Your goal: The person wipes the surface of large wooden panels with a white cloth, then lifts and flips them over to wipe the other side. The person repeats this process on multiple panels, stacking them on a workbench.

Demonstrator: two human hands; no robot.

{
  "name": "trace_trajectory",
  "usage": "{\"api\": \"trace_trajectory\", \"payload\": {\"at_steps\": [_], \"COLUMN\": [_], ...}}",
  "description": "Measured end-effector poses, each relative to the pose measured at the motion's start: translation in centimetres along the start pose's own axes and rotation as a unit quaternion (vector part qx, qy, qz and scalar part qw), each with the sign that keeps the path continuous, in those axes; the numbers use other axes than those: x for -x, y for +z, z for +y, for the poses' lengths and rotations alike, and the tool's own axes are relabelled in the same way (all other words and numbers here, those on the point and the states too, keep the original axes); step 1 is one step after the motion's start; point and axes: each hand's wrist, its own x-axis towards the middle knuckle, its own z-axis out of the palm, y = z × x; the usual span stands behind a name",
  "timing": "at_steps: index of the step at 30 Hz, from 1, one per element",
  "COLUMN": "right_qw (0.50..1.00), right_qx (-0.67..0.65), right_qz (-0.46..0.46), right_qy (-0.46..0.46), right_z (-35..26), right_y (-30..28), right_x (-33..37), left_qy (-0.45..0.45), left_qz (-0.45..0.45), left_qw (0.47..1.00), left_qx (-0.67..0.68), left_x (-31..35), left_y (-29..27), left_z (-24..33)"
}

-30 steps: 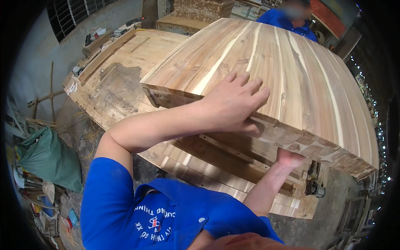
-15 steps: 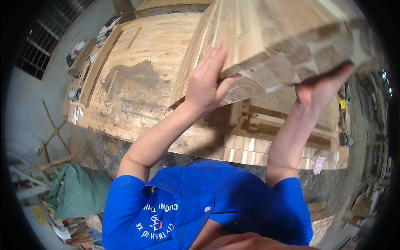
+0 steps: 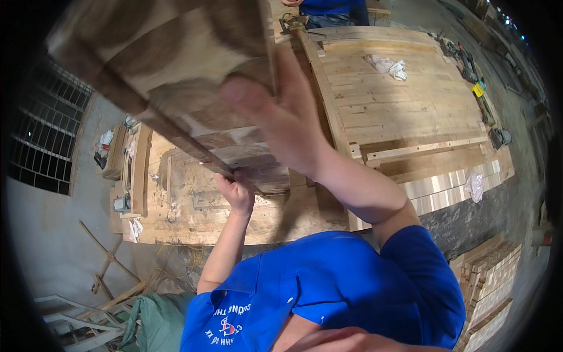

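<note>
A thick wooden panel (image 3: 193,88) is held steeply tilted at the upper left of the head view, over the left part of a wooden workbench (image 3: 387,105). Its end-grain face, a patchwork of light and dark blocks, is turned toward the camera; the upper part is cut off by the top edge, and blur softens the grain. Whether the lowest corner touches the bench cannot be told. The left hand (image 3: 237,192) grips the panel's lower edge with the thumb against the wood; the other fingers are partly concealed, and whether they are spread or pressed together cannot be determined. The right hand (image 3: 290,126), also blurred, clasps the right-hand edge: the thumb stands apart and lies across the end grain, while the fingers reach up along the adjoining side, their tips hidden and their spacing indistinct. On the right half of the bench lies a crumpled white cloth (image 3: 387,66). Beyond the bench, a co-worker (image 3: 328,7) is cropped to dark blue clothing and part of one hand; what that hand touches is unclear. At lower left, a green sack (image 3: 155,322) is cut off below; a barred window (image 3: 44,126) fades into the dark lens rim.
</note>
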Motion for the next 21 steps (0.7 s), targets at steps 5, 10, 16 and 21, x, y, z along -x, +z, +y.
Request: {"api": "trace_trajectory", "payload": {"at_steps": [5, 10, 16, 21], "right_qw": [0.988, 0.976, 0.953, 0.926], "right_qx": [0.141, 0.144, 0.163, 0.275], "right_qz": [-0.060, -0.137, -0.247, -0.255], "right_qy": [-0.013, -0.086, -0.061, 0.048], "right_z": [2.0, 4.1, 6.0, 10.8], "right_y": [2.0, 4.1, 4.2, -1.0], "right_x": [-1.0, -0.7, -0.7, 6.5], "left_qy": [-0.022, 0.016, 0.072, 0.040], "left_qz": [0.074, 0.121, 0.192, 0.297], "left_qw": [0.997, 0.989, 0.976, 0.944], "left_qx": [0.009, -0.087, -0.071, -0.136], "left_x": [-0.8, -5.5, -8.6, -8.5], "left_y": [-1.1, -6.1, -4.6, -7.5], "left_z": [0.5, 2.7, 6.0, 5.2]}}
